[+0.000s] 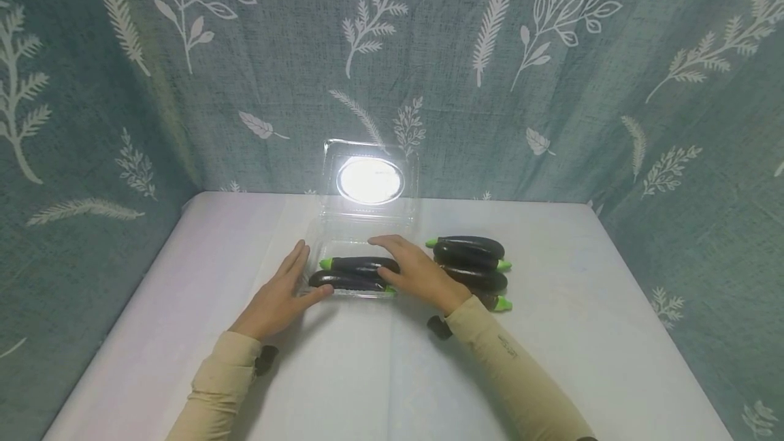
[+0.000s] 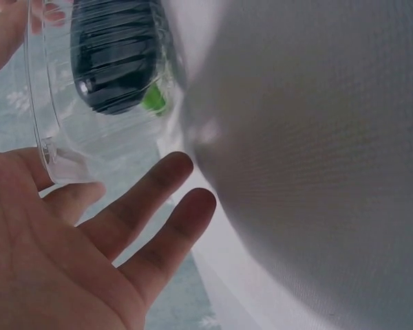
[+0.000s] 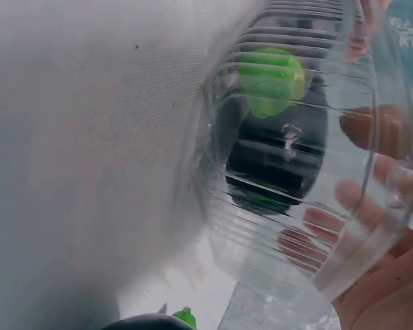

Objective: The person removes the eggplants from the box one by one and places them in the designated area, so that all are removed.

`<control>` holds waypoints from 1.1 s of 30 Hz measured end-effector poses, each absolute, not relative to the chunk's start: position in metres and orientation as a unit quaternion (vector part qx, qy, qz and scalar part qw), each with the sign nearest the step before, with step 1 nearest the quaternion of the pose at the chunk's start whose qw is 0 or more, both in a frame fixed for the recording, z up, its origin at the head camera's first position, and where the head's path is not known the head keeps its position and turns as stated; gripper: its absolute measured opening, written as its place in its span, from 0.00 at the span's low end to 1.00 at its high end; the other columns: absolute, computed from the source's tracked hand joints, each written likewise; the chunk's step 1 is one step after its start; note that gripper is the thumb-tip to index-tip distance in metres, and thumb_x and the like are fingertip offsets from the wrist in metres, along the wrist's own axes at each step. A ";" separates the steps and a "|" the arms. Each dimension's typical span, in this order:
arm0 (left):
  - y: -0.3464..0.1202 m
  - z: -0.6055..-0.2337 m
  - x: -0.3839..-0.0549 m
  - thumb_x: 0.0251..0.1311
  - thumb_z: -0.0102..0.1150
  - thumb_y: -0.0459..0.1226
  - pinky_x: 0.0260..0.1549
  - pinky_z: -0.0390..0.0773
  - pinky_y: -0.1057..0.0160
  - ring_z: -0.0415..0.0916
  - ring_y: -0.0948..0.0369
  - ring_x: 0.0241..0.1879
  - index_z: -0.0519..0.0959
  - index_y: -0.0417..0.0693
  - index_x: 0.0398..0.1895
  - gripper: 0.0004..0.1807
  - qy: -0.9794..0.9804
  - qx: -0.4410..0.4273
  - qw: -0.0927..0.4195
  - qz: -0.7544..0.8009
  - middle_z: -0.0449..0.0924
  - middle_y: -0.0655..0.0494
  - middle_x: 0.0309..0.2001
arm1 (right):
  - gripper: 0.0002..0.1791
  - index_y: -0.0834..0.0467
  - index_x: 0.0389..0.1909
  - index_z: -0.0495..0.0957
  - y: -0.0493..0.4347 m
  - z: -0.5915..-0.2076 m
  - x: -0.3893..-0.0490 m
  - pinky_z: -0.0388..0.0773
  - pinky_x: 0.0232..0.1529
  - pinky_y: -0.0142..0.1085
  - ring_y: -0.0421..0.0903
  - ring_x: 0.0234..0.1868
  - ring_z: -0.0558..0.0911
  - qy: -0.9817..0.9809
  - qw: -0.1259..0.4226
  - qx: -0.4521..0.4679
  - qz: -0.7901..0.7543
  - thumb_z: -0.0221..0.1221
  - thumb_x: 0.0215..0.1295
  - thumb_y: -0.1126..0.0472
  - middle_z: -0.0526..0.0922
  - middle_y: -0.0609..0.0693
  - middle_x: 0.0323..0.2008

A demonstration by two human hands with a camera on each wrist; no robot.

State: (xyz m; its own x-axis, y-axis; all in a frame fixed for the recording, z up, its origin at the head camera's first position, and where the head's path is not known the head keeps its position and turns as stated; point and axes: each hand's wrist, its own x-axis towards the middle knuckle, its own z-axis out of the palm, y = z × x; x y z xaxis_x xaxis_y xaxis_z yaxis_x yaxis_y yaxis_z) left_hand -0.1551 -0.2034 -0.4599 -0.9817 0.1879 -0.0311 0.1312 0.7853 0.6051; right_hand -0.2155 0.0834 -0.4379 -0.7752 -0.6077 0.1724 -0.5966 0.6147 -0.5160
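Note:
A clear plastic clamshell box (image 1: 352, 294) lies on the table with its lid raised at the back. Two dark eggplants (image 1: 349, 280) with green stem ends lie side by side in its base. My left hand (image 1: 275, 301) is at the box's left side, fingers extended, thumb reaching over the front left corner. In the left wrist view the fingers (image 2: 151, 185) spread close to the ribbed wall. My right hand (image 1: 422, 274) reaches over the right side, its loosely bent fingers above the eggplants. Through the clear wall (image 3: 261, 227) in the right wrist view, several fingertips show.
More eggplants (image 1: 471, 250) lie stacked in a row on the white table (image 1: 527, 373), right of the box. The raised lid (image 1: 370, 213) carries a glaring oval patch (image 1: 370, 181). A grey-green leaf-patterned curtain (image 1: 294, 33) surrounds the table's back and sides.

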 end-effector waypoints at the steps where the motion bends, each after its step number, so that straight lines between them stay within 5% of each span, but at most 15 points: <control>1: -0.203 -0.460 -0.155 0.62 0.55 0.68 0.69 0.55 0.32 0.45 0.39 0.77 0.41 0.48 0.83 0.59 0.944 0.085 0.045 0.317 0.36 0.48 0.83 | 0.31 0.52 0.73 0.67 0.083 -0.438 -0.216 0.65 0.71 0.38 0.46 0.71 0.69 0.900 0.013 -0.333 -0.281 0.63 0.71 0.59 0.71 0.50 0.70; 33: -0.205 -0.458 -0.155 0.64 0.55 0.68 0.69 0.55 0.33 0.45 0.40 0.77 0.39 0.50 0.83 0.58 0.943 0.084 0.052 0.317 0.35 0.50 0.83 | 0.31 0.53 0.73 0.69 0.066 -0.443 -0.227 0.70 0.68 0.40 0.48 0.66 0.75 0.917 0.078 -0.335 -0.200 0.63 0.72 0.52 0.77 0.52 0.65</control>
State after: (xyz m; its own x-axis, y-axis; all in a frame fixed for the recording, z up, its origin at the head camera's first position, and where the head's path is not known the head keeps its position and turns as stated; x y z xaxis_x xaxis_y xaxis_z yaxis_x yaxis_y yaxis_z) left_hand -0.1547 -0.2055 -0.4584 -0.9804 0.1915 -0.0453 0.1254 0.7853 0.6063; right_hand -0.2267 0.0662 -0.4431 -0.7636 -0.6456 -0.0098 -0.5828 0.6956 -0.4200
